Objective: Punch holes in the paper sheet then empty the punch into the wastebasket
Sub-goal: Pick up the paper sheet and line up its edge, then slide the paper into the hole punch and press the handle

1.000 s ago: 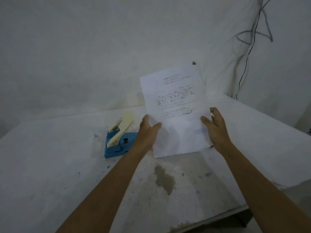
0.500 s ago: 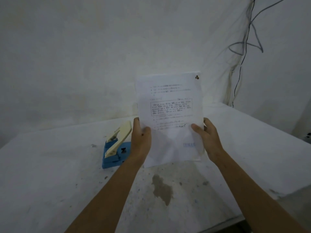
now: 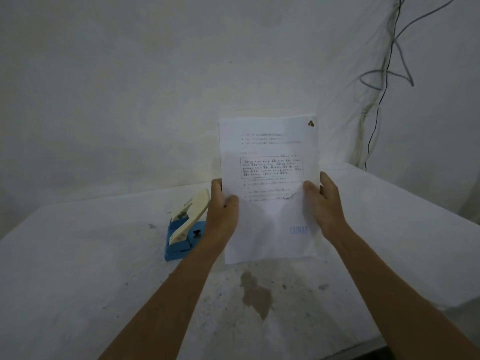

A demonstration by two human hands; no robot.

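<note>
I hold a white printed paper sheet [image 3: 268, 183] upright above the table, its text facing me. My left hand [image 3: 223, 211] grips its left edge and my right hand [image 3: 323, 203] grips its right edge. A small dark mark sits at the sheet's top right corner. The hole punch [image 3: 185, 227], blue base with a cream lever raised, stands on the table just left of my left hand, partly hidden by it. No wastebasket is in view.
The white table [image 3: 78, 268] is stained, with a brown patch [image 3: 255, 294] in front of the sheet. Its right edge and near right corner drop off. Cables [image 3: 381, 81] hang down the white wall at the back right.
The sheet has gone from tilted to upright and square to me, and both hands have shifted up its sides.
</note>
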